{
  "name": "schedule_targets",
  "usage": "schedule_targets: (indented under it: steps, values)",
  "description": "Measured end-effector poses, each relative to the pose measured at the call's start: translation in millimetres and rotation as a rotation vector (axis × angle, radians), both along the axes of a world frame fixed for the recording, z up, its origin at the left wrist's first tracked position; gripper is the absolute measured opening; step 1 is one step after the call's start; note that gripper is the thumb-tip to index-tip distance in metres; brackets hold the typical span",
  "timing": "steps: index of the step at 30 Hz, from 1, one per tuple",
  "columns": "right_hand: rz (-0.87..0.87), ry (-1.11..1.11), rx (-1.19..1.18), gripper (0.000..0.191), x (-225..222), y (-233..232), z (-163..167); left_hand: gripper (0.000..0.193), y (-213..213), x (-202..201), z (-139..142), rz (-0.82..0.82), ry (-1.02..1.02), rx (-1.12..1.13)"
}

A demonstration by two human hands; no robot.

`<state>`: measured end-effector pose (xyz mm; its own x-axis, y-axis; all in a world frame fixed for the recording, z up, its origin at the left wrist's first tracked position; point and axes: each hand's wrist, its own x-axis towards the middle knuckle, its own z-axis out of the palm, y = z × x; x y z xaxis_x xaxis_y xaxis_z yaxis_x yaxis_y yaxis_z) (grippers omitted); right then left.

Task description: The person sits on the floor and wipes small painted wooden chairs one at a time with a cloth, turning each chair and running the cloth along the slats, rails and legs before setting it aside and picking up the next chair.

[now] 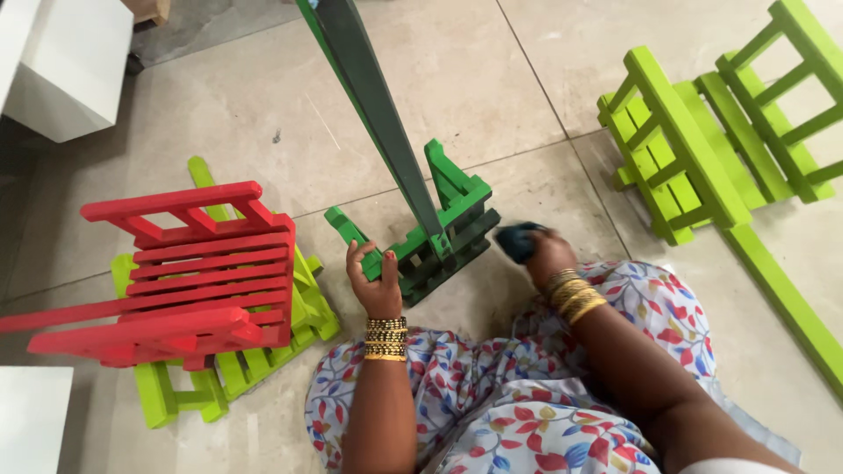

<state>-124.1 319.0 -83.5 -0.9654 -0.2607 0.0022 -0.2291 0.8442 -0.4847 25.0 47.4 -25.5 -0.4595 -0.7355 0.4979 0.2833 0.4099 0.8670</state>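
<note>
Head view: on the floor (263,105), the left hand (376,285) has its fingers clenched around the dark green slatted piece (439,224), steadying it upright, while the right hand (546,254) grips a dark cloth (516,239) pressed beside it.

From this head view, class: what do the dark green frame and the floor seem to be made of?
Dark green frame: probably painted wood, judging by flat slats and opaque, even colour. Floor: likely glazed beige tile, with grout lines and a soft sheen.

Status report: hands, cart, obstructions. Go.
Left hand grips dark green cart. Right hand holds dark cloth against it. Red cart beside, apart.
</note>
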Motion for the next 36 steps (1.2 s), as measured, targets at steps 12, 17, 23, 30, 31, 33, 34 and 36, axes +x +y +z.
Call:
schedule_targets:
  steps: [12, 17, 23, 30, 31, 33, 34, 36]
  values:
    - [-0.265, -0.056, -0.638, 0.065, -19, 98, -7, 0.038, 158, -68, 100, -0.061, 0.086, -0.058]
    - [-0.254, 0.04, -0.7, 0.061, -30, 123, 0, 0.052, 170, -96, 69, -0.311, 0.269, 0.087]
    - [-0.276, -0.025, -0.97, 0.051, -51, 143, 1, 0.072, 118, -75, 82, -0.608, 0.199, 0.107]
    - [-0.34, -0.012, -0.828, 0.053, -57, 147, -8, 0.053, 137, -98, 98, -0.244, 0.218, 0.103]
    - [-0.34, -0.001, -0.839, 0.055, -58, 147, -8, 0.053, 139, -101, 98, -0.195, 0.185, 0.132]
    - [-0.337, 0.029, -0.863, 0.058, -61, 147, -9, 0.051, 138, -104, 99, -0.26, 0.244, 0.195]
    - [-0.346, 0.022, -0.854, 0.06, -62, 146, -8, 0.051, 135, -103, 99, -0.292, 0.27, 0.231]
    - [-0.369, 0.007, -0.839, 0.063, -66, 144, -7, 0.05, 127, -103, 100, -0.48, 0.42, 0.271]
